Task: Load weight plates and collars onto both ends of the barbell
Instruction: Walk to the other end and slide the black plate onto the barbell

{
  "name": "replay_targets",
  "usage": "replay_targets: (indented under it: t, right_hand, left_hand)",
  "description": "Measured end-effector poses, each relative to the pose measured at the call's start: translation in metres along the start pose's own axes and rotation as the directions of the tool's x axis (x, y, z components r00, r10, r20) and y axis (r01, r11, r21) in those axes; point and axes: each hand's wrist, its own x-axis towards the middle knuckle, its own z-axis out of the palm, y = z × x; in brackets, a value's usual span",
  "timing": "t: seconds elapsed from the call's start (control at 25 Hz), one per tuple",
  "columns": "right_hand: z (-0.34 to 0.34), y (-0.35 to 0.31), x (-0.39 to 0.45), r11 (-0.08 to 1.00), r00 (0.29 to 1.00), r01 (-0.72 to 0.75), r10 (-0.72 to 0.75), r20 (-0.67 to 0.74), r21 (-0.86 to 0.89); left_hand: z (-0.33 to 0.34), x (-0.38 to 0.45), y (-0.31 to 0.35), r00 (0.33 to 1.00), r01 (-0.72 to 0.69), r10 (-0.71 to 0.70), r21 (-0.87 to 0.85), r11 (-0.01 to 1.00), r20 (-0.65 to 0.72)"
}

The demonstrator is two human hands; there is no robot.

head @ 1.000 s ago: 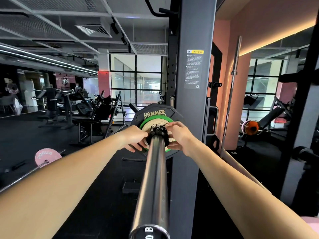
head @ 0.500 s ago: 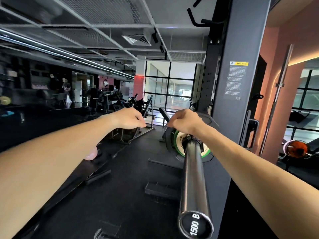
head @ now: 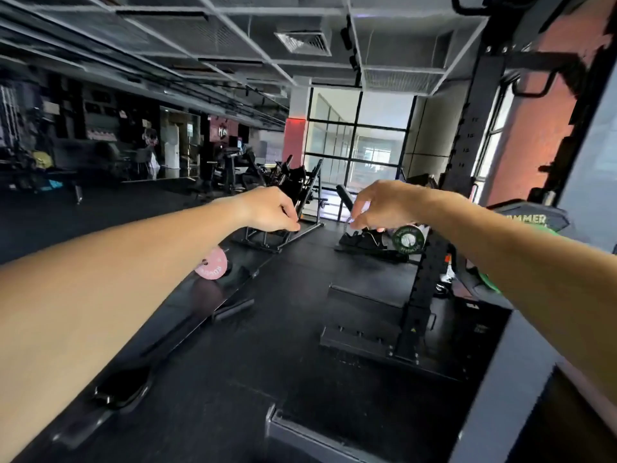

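My left hand (head: 270, 210) and my right hand (head: 380, 205) hang in mid-air over the black floor, a short gap between them. Both have their fingers curled in and hold nothing. The black Hammer plate (head: 531, 222) shows at the right edge, and a strip of the green plate (head: 488, 280) in front of it peeks out below my right forearm. The barbell's sleeve and the collar are out of view. Another green plate (head: 408, 239) sits farther off, just beyond my right hand.
A black rack upright (head: 425, 285) with holes stands on its foot at centre right, and a wide grey post (head: 594, 168) fills the right edge. A pink plate (head: 212, 264) on a floor bar lies at left. Gym machines (head: 283, 208) stand ahead.
Both hands have come off the collar at the barbell's end and lifted into the air. The view has swung left, so the bar has left the frame.
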Motion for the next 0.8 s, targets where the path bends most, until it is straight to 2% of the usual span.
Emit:
replay_targets:
  t: [0.16,0.4,0.56,0.8]
  right_hand:
    - [0.048,-0.041,0.043,0.996,0.993,-0.033,0.042,0.11,-0.08]
    - [0.092,-0.051,0.143,0.993,0.991,-0.105,0.101,0.087,0.044]
    - [0.124,-0.051,0.25,0.994,0.994,-0.093,0.089,0.056,0.063]
    - [0.142,-0.03,0.424,0.976,0.991,-0.13,0.129,0.018,0.174]
  left_hand:
    - [-0.009,0.014,-0.068,0.999,0.014,-0.013,-0.018,1.0,0.04]
    - [0.008,0.076,-0.156,0.998,-0.012,0.012,-0.009,1.0,0.068]
    - [0.015,0.151,-0.225,0.996,-0.02,0.015,0.05,0.999,0.091]
    - [0.0,0.31,-0.311,0.994,-0.028,0.022,0.057,0.998,0.106]
